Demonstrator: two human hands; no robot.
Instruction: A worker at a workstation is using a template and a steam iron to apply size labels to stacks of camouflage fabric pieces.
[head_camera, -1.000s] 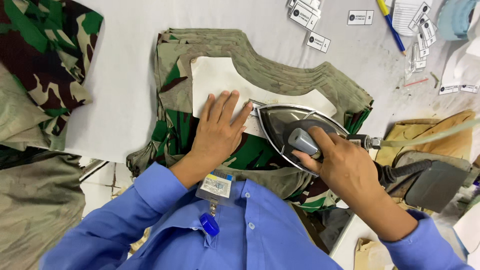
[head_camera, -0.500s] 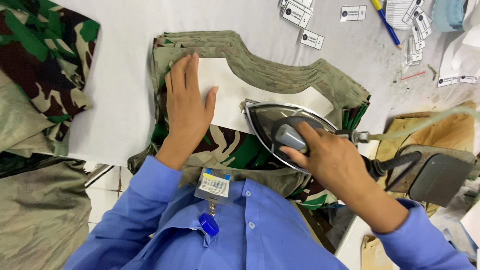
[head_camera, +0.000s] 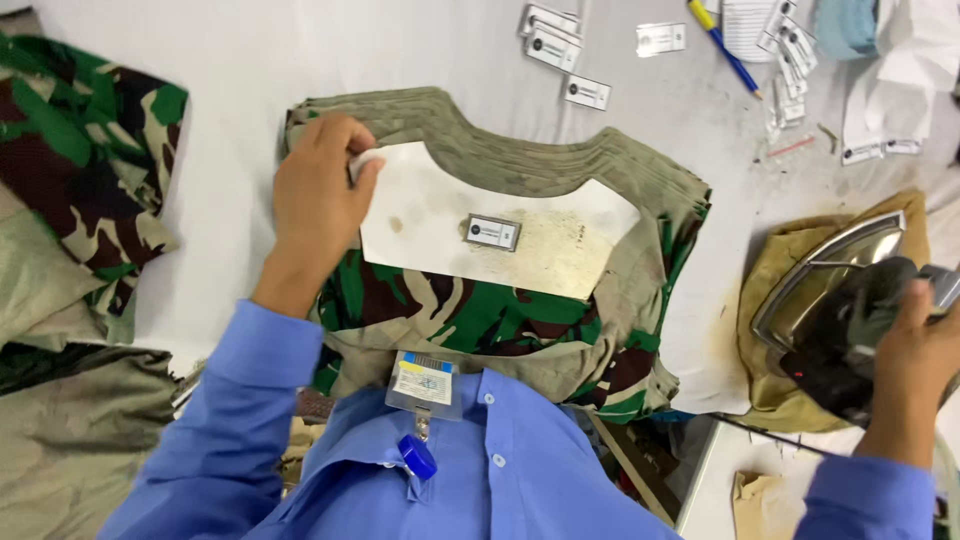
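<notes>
In the head view, the left hand (head_camera: 318, 190) pinches the upper left corner of a white template card (head_camera: 440, 215) between thumb and fingers; the card lies flat on a stack of camouflage garment pieces (head_camera: 480, 310) on the white table (head_camera: 230, 60), with a small label (head_camera: 492, 232) lying near its middle. The right hand (head_camera: 915, 360) is closed around the handle of a steam iron (head_camera: 835, 290), which sits tilted over a tan cloth pad (head_camera: 800, 250) well to the right of the stack. Loose tags (head_camera: 560, 45) and a blue pen (head_camera: 725, 50) lie along the far edge, and more camouflage fabric (head_camera: 85, 170) is heaped at the left
</notes>
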